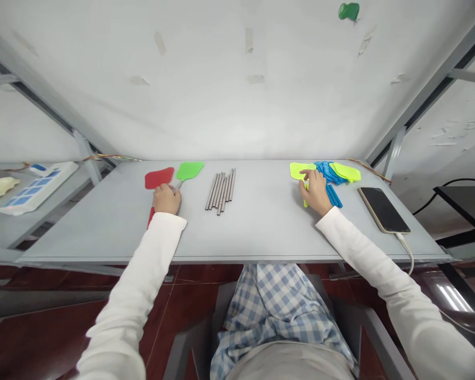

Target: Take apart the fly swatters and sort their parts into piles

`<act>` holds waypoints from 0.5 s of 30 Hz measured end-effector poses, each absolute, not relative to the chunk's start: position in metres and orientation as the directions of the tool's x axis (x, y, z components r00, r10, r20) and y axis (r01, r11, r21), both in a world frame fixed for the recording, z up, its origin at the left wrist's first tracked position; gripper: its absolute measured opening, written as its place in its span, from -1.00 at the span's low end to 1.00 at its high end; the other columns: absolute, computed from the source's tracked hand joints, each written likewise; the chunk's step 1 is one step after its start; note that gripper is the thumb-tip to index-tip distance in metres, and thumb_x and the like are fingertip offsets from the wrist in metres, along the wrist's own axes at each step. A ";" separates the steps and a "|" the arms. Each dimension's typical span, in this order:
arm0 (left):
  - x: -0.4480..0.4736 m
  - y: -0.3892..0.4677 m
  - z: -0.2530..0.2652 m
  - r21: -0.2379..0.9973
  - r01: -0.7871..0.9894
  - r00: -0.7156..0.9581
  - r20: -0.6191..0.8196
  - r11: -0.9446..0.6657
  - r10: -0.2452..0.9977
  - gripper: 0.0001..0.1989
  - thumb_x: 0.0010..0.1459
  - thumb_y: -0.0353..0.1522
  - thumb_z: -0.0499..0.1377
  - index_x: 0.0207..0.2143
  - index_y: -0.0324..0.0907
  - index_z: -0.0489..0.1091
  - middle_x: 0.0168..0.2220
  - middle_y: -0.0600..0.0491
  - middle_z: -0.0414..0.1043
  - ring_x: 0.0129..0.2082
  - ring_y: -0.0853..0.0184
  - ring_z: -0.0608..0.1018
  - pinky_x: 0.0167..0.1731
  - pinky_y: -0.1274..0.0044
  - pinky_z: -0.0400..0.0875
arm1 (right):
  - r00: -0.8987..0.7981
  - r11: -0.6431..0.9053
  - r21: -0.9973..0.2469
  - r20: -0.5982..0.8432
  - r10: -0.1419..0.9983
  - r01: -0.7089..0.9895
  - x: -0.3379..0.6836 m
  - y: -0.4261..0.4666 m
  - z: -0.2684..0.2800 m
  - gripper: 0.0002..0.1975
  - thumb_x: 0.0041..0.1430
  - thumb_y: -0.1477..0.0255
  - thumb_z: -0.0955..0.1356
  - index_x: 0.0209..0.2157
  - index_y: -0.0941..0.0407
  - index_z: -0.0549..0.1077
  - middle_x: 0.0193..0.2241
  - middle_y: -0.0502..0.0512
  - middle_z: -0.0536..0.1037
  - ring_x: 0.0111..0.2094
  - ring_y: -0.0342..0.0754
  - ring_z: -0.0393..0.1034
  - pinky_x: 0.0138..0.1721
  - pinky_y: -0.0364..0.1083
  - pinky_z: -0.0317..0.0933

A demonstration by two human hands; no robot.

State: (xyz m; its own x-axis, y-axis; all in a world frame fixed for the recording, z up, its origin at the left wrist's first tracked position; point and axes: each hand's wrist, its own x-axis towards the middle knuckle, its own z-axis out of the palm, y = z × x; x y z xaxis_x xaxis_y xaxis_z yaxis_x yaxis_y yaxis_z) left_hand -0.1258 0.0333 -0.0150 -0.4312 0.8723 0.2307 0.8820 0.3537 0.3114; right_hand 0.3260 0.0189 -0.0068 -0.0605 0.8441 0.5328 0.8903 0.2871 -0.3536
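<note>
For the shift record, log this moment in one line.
left grip: at green swatter head | right grip: at yellow swatter head | metal rods: between grips | phone: cabled

Single head-worn wide view, facing forward and down over a blue-and-white checked cloth lap [277,301], left bare hand [167,199] and right bare hand [316,192] at middle range, flat grey rectangular tabletop [261,227] crossing mid-frame, flat white wall [206,111] beyond

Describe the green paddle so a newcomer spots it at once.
On the gray table, look toward the far edge, left of the metal rods. The green paddle lies there, its thin shaft running back to the left hand. Green colour sets it apart from the red piece on its left.
</note>
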 end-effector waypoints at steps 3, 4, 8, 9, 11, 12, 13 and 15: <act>-0.112 0.029 -0.003 0.378 0.880 -0.398 0.261 0.286 0.879 -0.71 0.16 -0.43 0.02 -0.09 -0.35 0.34 -0.06 -0.31 0.35 0.08 -0.02 0.39 0.10 0.22 0.26 | -0.038 0.368 -0.458 0.584 0.811 0.809 0.325 0.016 -0.003 -0.69 0.28 0.35 0.15 -0.05 0.17 0.36 -0.22 0.26 0.40 -0.15 0.11 0.27 -0.04 0.10 0.14; -0.102 0.026 0.002 0.425 0.873 -0.384 0.292 0.240 0.876 -0.71 0.17 -0.43 0.02 -0.07 -0.34 0.35 -0.07 -0.27 0.34 0.04 0.03 0.42 0.08 0.24 0.29 | -0.046 0.398 -0.495 0.582 0.812 0.772 0.321 0.014 -0.002 -0.69 0.30 0.33 0.14 -0.08 0.15 0.37 -0.23 0.25 0.40 -0.14 0.10 0.27 -0.02 0.10 0.15; -0.036 0.008 0.022 0.638 0.756 -0.177 0.413 -0.145 0.893 -0.69 0.25 -0.39 0.00 -0.01 -0.21 0.38 -0.05 -0.11 0.26 -0.33 0.36 0.51 -0.19 0.43 0.46 | -0.028 0.434 -0.720 0.501 0.865 0.541 0.286 0.003 0.011 -0.54 0.29 0.13 0.18 0.11 0.09 0.27 -0.04 0.25 0.36 -0.07 0.04 0.26 0.04 0.07 0.20; -0.014 0.003 0.026 0.659 0.707 -0.106 0.455 -0.254 0.884 -0.70 0.26 -0.36 0.01 -0.01 -0.19 0.40 -0.07 -0.08 0.25 -0.36 0.40 0.50 -0.24 0.46 0.46 | 0.010 0.414 -0.788 0.470 0.883 0.455 0.275 0.001 0.017 -0.44 0.27 0.07 0.21 0.20 0.06 0.17 0.05 0.25 0.31 -0.04 0.03 0.26 0.04 0.06 0.21; 0.030 -0.006 0.032 0.615 0.654 0.018 0.569 -0.440 0.822 -0.71 0.26 -0.35 0.05 -0.01 -0.17 0.41 -0.06 -0.08 0.25 -0.32 0.40 0.49 -0.22 0.48 0.45 | 0.090 0.364 -0.893 0.399 0.913 0.263 0.253 -0.001 0.031 -0.29 0.22 -0.02 0.23 0.29 -0.01 0.03 0.17 0.24 0.21 0.04 0.01 0.25 0.05 0.04 0.23; 0.051 -0.010 0.034 0.586 0.641 0.065 0.602 -0.496 0.796 -0.71 0.26 -0.34 0.07 0.00 -0.17 0.40 -0.04 -0.09 0.25 -0.29 0.38 0.50 -0.18 0.46 0.44 | 0.111 0.351 -0.920 0.373 0.921 0.173 0.244 -0.001 0.039 -0.27 0.20 -0.05 0.24 0.29 -0.03 0.02 0.19 0.22 0.21 0.08 0.01 0.24 0.05 0.03 0.24; 0.069 -0.013 0.035 0.567 0.626 0.105 0.619 -0.536 0.778 -0.69 0.26 -0.33 0.08 0.03 -0.17 0.38 -0.02 -0.11 0.25 -0.25 0.34 0.50 -0.16 0.44 0.43 | 0.130 0.346 -0.934 0.356 0.925 0.092 0.237 0.000 0.046 -0.27 0.19 -0.06 0.25 0.28 -0.04 0.05 0.19 0.21 0.22 0.10 0.01 0.24 0.04 0.01 0.26; 0.099 -0.017 0.037 0.564 0.588 0.167 0.616 -0.579 0.770 -0.70 0.30 -0.32 0.04 0.04 -0.16 0.35 -0.02 -0.12 0.29 -0.16 0.28 0.50 -0.12 0.42 0.40 | 0.176 0.356 -0.933 0.343 0.923 -0.045 0.231 0.005 0.057 -0.34 0.17 -0.04 0.28 0.21 -0.05 0.15 0.16 0.17 0.29 0.10 -0.01 0.29 -0.01 -0.03 0.31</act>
